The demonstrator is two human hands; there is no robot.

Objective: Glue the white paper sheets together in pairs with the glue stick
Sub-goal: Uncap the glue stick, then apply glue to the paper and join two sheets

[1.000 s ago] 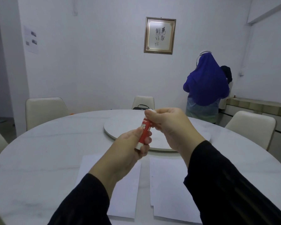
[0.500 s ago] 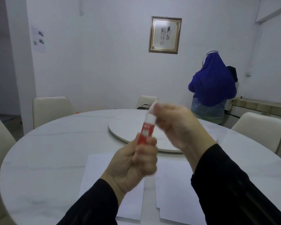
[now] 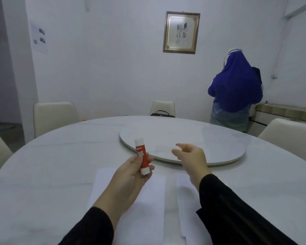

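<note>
My left hand (image 3: 131,175) holds a red and white glue stick (image 3: 142,156) upright above the table, its top uncapped. My right hand (image 3: 191,160) is off to the right of it, pinching the small white cap (image 3: 176,148) between its fingertips. Two groups of white paper sheets lie on the table below my arms: one on the left (image 3: 148,209), one on the right (image 3: 187,206), with a narrow gap between them. My sleeves cover parts of both.
The round white marble table (image 3: 60,165) carries a lazy Susan (image 3: 184,144) at its middle. Cream chairs (image 3: 55,115) stand around it, one with a black bag (image 3: 162,114). A person in blue (image 3: 235,92) stands at the back right by a counter.
My right hand pulled the cap off the glue stick and moved right and down, away from it. My left hand lowered slightly with the stick.
</note>
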